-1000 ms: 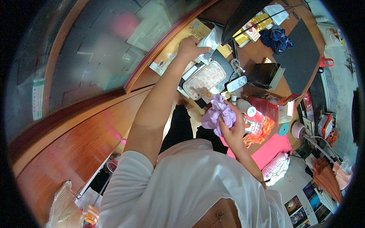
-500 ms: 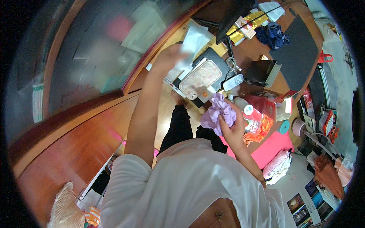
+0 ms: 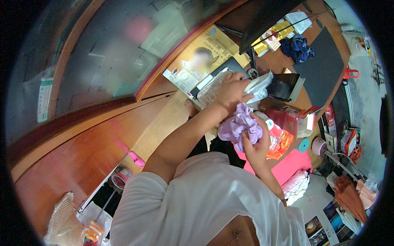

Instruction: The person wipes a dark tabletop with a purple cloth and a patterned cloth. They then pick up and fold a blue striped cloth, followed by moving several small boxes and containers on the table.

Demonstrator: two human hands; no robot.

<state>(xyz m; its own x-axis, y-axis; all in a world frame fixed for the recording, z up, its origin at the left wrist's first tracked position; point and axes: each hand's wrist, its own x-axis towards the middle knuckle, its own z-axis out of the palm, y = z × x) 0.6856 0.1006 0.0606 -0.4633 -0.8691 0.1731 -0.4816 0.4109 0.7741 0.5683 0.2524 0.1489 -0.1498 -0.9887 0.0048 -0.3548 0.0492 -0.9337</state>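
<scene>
My left hand [image 3: 230,91] reaches over the desk, its fingers closed on a crinkled whitish plastic packet [image 3: 259,87]. Beneath that hand lies a phone in a pale patterned case [image 3: 208,92], partly covered by it. Close to my body, my right hand [image 3: 259,144] grips a bunched lilac cloth [image 3: 241,128], the thumb pressed into its folds. A red and orange package [image 3: 282,143] stands just beyond the right hand.
An open black box [image 3: 285,85] sits past the packet, with a red box [image 3: 283,119] nearer. A yellow printed sheet [image 3: 221,43] covers the desk by the glass cabinet. Dark blue cloth [image 3: 298,47] lies farther back. A dark monitor [image 3: 269,20] overhangs the desk.
My left hand has swung right and nearer with the packet, from over the yellow sheet to beside the black box. The right hand keeps the lilac cloth, shifted slightly.
</scene>
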